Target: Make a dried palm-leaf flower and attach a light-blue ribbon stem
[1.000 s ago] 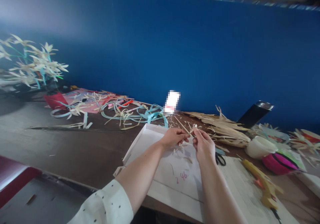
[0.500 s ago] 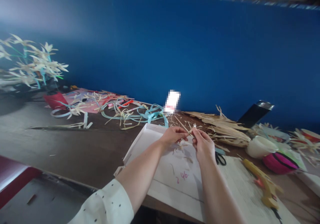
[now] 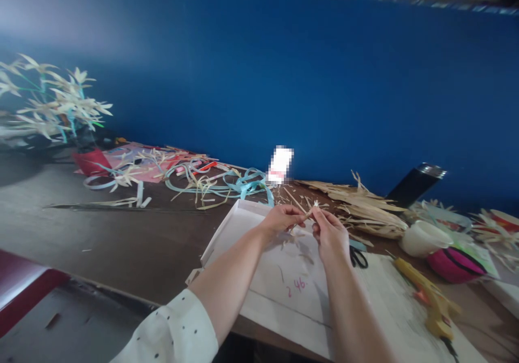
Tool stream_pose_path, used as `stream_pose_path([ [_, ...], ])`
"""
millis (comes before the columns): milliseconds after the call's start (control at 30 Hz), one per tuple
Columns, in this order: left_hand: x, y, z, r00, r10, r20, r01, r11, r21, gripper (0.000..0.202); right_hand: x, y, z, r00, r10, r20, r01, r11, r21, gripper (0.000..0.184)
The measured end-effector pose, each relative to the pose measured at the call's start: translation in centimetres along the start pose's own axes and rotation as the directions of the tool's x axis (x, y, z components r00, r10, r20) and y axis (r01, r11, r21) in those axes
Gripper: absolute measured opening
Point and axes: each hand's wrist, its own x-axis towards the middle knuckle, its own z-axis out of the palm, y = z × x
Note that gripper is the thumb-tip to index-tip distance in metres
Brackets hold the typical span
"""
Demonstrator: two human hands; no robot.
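Above a white cardboard box [image 3: 233,228], my two hands meet with their fingertips close together. My left hand [image 3: 280,220] is closed in a pinch on one end of a thin straw-coloured husk strip [image 3: 307,215]. The other end is pinched by my right hand [image 3: 331,234], with a small whitish tuft [image 3: 316,204] sticking up past the fingers. Fingers partly cover the piece, so its full shape is hidden. Husk scraps [image 3: 298,237] lie in the box below the hands. Black-handled scissors [image 3: 359,257] rest just right of my right wrist.
Dried husks [image 3: 367,212] are piled at the back right, near a black flask [image 3: 413,185]. A yellow glue gun [image 3: 432,298] lies on paper beside a white cup [image 3: 424,239] and a pink pouch [image 3: 454,264]. Blue ribbon [image 3: 247,182] and husk flowers [image 3: 67,101] are left.
Both hands stay in nearly the same place. The strip between the fingertips shows slightly more, and its left part tilts downward; otherwise little differs.
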Motion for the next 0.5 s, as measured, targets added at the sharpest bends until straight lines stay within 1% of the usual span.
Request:
stream_pose_path([
  [200, 0.22, -0.32, -0.21, 1.000, 0.021, 0.000, -0.021, 1.000, -0.017, 0.039, 0.00, 0.12, -0.02, 1.000, 0.001, 0.015, -0.001, 1.000, 0.004, 0.035],
  [433, 0.31, -0.34, -0.22, 1.000, -0.017, -0.005, 0.017, 1.000, -0.017, 0.039, 0.04, 0.06, 0.02, 1.000, 0.002, 0.019, -0.002, 1.000, 0.002, 0.038],
  [500, 0.34, -0.40, -0.23, 1.000, -0.023, -0.006, 0.022, 1.000, -0.012, 0.039, 0.01, 0.06, 0.05, 1.000, -0.024, 0.012, 0.025, 0.999, -0.027, 0.040],
])
